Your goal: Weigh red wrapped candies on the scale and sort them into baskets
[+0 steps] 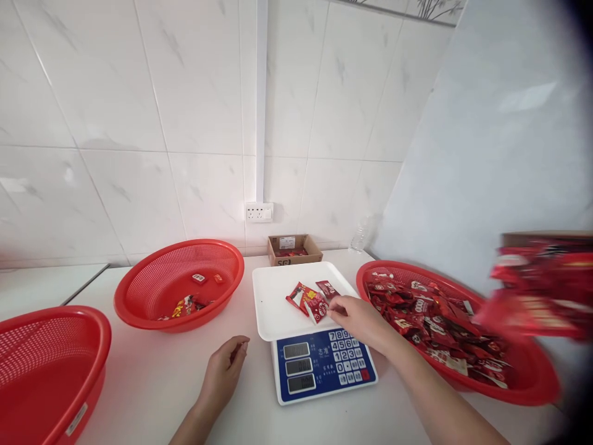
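Note:
A digital scale with a white tray stands in front of me. Several small red snack packets lie on the tray. At the tray's right front, my right hand pinches the edge of a red packet with thumb and fingertips. My left hand hovers or rests over the white table left of the scale, its fingers curled together with nothing visible in them. Right of the scale, a red basket is heaped with red packets.
Another red basket with a few packets stands left of the scale; a further red basket is nearer left. Behind the scale sit a cardboard box and a clear plastic bottle. Blurred red packets appear at far right.

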A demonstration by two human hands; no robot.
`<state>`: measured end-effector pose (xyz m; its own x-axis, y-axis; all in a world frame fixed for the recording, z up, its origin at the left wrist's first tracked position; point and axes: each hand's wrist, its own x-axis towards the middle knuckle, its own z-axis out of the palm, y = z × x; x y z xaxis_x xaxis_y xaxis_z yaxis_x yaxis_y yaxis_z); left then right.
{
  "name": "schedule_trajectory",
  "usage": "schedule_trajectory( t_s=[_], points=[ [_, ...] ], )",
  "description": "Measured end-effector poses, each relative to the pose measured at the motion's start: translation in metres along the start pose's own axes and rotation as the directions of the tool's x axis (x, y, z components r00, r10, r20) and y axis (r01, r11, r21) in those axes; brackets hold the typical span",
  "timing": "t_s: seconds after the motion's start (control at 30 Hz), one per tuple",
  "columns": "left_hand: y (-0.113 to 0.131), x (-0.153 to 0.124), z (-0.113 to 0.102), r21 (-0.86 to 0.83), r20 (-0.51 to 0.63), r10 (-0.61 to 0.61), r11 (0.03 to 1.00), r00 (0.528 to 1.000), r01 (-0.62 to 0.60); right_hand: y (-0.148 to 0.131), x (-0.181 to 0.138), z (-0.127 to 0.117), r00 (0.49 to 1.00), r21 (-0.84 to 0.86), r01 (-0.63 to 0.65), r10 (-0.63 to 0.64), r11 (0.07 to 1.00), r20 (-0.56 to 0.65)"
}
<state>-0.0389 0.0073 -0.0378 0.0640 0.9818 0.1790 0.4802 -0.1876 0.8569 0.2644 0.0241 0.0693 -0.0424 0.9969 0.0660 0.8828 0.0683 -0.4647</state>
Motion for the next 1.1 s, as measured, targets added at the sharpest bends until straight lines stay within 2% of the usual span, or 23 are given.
schedule_trajectory(
  t_s=[0.1,0.13,0.23,0.3,0.53,0.73,0.8,0.87,0.97,1.1],
  points=[
    [0.000,0.001,0.000,0.006,0.001,0.004,1.000,1.000,-0.004,-0.001,0.008,0.008,0.991,-0.052,0.056,-0.061,0.997,-0.116],
    [0.000,0.001,0.000,0.010,0.003,0.005,1.000,1.000,-0.005,-0.001,0.012,0.012,0.993,-0.053,0.066,-0.071,0.996,-0.092],
    [0.000,0.002,0.000,0.026,0.003,0.009,1.000,1.000,-0.009,-0.001,0.023,0.024,0.993,-0.070,0.057,-0.049,0.996,0.111],
    [0.000,0.002,-0.001,0.034,0.000,0.011,0.999,1.000,-0.011,0.000,0.029,0.028,0.980,-0.094,0.064,-0.045,0.993,0.194],
    [-0.001,0.002,-0.002,0.039,0.004,0.019,0.999,1.000,-0.019,-0.004,0.045,0.028,0.978,-0.138,0.080,-0.051,0.987,0.204],
    [0.001,0.003,-0.002,0.067,-0.005,0.029,0.997,1.000,-0.028,-0.017,0.041,0.027,0.964,-0.169,0.145,-0.100,0.975,0.247],
    [0.002,0.003,-0.003,0.058,-0.025,0.032,0.998,0.999,-0.031,-0.015,0.034,0.017,0.976,-0.137,0.143,-0.117,0.980,0.185],
    [0.004,0.001,-0.005,0.020,-0.057,0.026,1.000,0.998,-0.024,-0.006,0.022,0.001,0.988,-0.098,0.149,-0.145,0.984,0.052],
    [0.010,-0.002,-0.008,-0.043,-0.101,0.006,0.999,0.995,-0.010,0.022,0.002,-0.027,0.976,-0.053,0.143,-0.149,0.988,-0.156],
    [0.021,-0.008,-0.007,-0.074,-0.110,0.016,0.997,0.994,-0.024,0.074,-0.021,-0.050,0.982,-0.118,-0.115,0.095,0.986,-0.166]
  ],
)
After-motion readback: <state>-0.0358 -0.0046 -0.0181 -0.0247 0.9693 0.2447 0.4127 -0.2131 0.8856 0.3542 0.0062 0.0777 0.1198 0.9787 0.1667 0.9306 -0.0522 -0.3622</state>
